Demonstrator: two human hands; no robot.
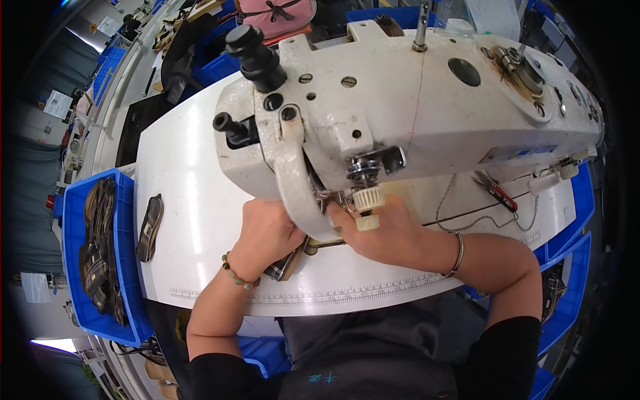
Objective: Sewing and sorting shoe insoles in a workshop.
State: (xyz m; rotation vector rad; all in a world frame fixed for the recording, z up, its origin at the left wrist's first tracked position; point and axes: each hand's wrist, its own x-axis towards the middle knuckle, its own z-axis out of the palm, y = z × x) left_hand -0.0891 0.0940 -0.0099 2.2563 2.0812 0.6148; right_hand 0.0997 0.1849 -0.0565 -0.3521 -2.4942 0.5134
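Dark plaid fabric piece (285,268): on white table (190,200), beneath near-left end of sewing machine (400,110) | left hand (265,230): over the piece, fingertips hidden, grip indeterminable | right hand (385,233): beside machine head, grip likewise indeterminable | judged risks: uneven guiding could skew the fabric; fingers straying needleward could be pricked.

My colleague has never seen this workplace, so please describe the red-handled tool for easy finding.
Start from the large white sewing machine on the white tabletop. Look past the right hand, toward the tabletop's right end: a small tool lies slanted there. Its red handle sets it apart from the grey cord looping beside it.
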